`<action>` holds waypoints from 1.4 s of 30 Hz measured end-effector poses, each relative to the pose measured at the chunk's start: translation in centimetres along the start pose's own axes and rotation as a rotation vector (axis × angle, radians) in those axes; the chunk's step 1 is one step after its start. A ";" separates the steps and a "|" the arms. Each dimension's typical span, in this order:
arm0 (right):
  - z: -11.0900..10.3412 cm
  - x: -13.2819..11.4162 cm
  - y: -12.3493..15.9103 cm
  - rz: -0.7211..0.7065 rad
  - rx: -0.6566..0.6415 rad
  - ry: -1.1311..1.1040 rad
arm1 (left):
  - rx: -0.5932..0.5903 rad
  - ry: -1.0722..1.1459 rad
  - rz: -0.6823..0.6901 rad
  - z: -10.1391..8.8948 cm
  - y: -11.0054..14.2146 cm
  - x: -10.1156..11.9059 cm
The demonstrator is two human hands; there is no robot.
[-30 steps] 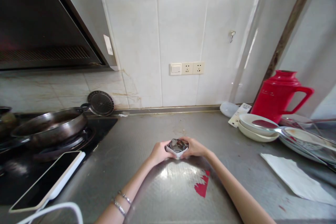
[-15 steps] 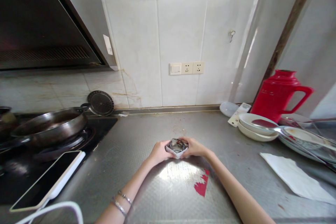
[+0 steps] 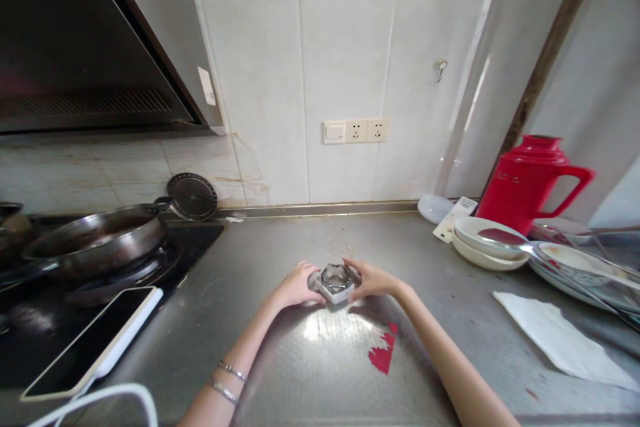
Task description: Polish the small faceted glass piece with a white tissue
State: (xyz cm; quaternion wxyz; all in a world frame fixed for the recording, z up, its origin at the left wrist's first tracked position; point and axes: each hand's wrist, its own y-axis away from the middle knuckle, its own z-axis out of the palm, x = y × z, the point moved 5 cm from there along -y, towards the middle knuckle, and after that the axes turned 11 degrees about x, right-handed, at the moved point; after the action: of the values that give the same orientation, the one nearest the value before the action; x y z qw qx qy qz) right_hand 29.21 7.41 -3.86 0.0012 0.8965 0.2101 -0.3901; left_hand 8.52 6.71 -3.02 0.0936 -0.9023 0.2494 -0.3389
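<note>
A small hexagonal holder [image 3: 336, 295], whitish grey outside, sits on the steel counter with a shiny wavy-edged metal piece [image 3: 336, 275] in its top; its exact kind I cannot make out. On its left side my left hand [image 3: 300, 285] curves with fingers apart, a narrow gap showing between palm and holder and the thumb close to the lower edge. From the right my right hand [image 3: 373, 280] arches around it, thumb and forefinger spread, fingertips at or just off its side. Two bracelets [image 3: 226, 380] circle my left wrist.
A torn red scrap [image 3: 383, 352] lies near my right forearm. Leftward are a phone [image 3: 93, 343] with a white cable and a pan [image 3: 100, 237] on the stove. Rightward stand stacked bowls [image 3: 487, 250], a red thermos [image 3: 525, 180] and a white paper sheet [image 3: 560, 337].
Both hands have loosened from the holder. My left hand has drawn a little to the left, opening a gap, and my right fingers have spread. The holder stays nearly in place.
</note>
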 end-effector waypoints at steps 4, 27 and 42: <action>-1.4 0.0 0.3 0.062 0.015 -0.172 | -0.033 0.062 -0.029 -0.8 -0.1 -0.4; -2.9 -6.5 1.1 -0.059 0.266 -0.541 | 0.187 0.721 -0.237 -3.8 -0.4 1.7; 0.6 -6.4 0.2 -0.057 0.501 -0.643 | 0.308 0.705 -0.329 -1.4 -0.2 1.1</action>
State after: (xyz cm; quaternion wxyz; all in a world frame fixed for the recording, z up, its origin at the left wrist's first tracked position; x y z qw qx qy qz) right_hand 24.98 4.71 0.15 -0.1625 0.6953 0.1221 -0.6893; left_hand 8.37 6.37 -1.26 0.0811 -0.7343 0.0652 -0.6708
